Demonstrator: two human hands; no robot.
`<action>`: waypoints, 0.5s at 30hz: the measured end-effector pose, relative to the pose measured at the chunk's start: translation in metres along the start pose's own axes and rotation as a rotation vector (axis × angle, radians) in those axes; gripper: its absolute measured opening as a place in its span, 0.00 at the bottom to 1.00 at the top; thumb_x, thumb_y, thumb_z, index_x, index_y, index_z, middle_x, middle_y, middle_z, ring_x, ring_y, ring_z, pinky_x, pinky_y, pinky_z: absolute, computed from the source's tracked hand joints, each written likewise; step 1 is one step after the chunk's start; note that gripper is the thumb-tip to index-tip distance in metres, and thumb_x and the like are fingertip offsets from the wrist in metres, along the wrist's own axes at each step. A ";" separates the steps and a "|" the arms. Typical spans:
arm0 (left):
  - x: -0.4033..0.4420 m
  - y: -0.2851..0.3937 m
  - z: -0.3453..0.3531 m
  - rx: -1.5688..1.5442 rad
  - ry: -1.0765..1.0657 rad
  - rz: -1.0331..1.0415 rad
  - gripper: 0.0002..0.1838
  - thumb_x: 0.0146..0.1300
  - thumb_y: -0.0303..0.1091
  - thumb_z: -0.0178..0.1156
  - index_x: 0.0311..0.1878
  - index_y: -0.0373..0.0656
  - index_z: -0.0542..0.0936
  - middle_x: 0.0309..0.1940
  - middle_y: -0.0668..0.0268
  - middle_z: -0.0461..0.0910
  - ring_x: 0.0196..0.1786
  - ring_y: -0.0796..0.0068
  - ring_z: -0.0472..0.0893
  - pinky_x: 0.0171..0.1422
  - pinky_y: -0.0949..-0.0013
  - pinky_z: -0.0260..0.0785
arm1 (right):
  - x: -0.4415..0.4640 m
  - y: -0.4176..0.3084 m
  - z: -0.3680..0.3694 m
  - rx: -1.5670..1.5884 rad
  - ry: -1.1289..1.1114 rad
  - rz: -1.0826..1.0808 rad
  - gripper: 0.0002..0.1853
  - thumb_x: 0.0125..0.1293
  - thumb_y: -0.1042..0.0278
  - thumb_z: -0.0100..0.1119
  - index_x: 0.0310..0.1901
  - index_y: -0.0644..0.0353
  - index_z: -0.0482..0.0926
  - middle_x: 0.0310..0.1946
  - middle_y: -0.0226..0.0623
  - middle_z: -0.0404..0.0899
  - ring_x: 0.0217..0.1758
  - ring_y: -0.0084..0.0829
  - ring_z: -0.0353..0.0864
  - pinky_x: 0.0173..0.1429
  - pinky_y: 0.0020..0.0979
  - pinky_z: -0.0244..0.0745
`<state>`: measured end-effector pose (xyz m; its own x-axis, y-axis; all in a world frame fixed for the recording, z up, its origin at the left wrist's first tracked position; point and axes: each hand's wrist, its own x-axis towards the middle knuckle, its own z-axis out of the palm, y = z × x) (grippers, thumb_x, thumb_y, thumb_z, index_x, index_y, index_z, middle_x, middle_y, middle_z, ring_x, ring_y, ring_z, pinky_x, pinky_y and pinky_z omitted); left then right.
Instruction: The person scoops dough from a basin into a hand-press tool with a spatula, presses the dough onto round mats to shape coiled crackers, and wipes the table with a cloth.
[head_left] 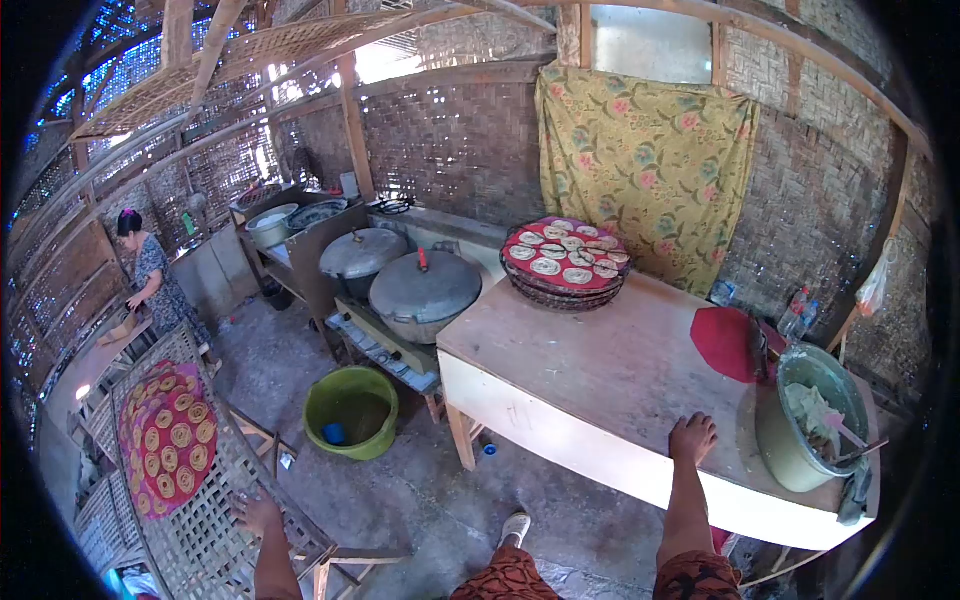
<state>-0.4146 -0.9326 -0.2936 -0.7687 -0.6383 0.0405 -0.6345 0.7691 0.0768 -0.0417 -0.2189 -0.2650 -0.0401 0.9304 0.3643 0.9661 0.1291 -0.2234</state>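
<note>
My right hand [693, 438] lies on the long table with the pale, worn top [600, 360], near its front edge, fingers loosely spread and grasping nothing. My left hand [258, 512] is empty too, fingers splayed at the edge of the openwork woven bamboo rack [205, 535]; I can't tell whether it touches. Beyond it on that rack lie red sheets [150, 462] bearing flat tan coils [181, 435]. To the right of my right hand stands a pale green bucket [780, 450] with a whitish mass [812, 402] inside, just beside a bare red sheet [722, 345]. At the table's far end, round dark woven trays [560, 298] are stacked, pale coils [546, 266] on top. Past that sit two lidded grey metal pots [425, 288]; a person [160, 285] stands well apart, at far left.
</note>
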 end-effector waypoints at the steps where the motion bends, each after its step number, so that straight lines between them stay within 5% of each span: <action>1: 0.000 -0.001 0.000 -0.021 0.010 0.011 0.37 0.68 0.61 0.36 0.74 0.50 0.56 0.77 0.63 0.43 0.76 0.50 0.48 0.73 0.39 0.43 | 0.000 0.000 0.001 0.007 0.002 -0.002 0.21 0.64 0.55 0.51 0.51 0.61 0.73 0.52 0.44 0.70 0.60 0.44 0.67 0.63 0.47 0.59; 15: -0.002 0.000 -0.007 -0.047 0.034 -0.004 0.38 0.67 0.62 0.38 0.75 0.51 0.53 0.76 0.62 0.48 0.75 0.50 0.50 0.73 0.39 0.45 | 0.001 0.000 0.001 -0.013 -0.052 0.032 0.22 0.65 0.54 0.50 0.54 0.60 0.71 0.57 0.43 0.68 0.63 0.44 0.64 0.65 0.46 0.57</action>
<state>-0.4124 -0.9310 -0.2863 -0.7628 -0.6424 0.0741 -0.6321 0.7649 0.1241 -0.0423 -0.2180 -0.2656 -0.0215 0.9506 0.3096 0.9702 0.0946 -0.2229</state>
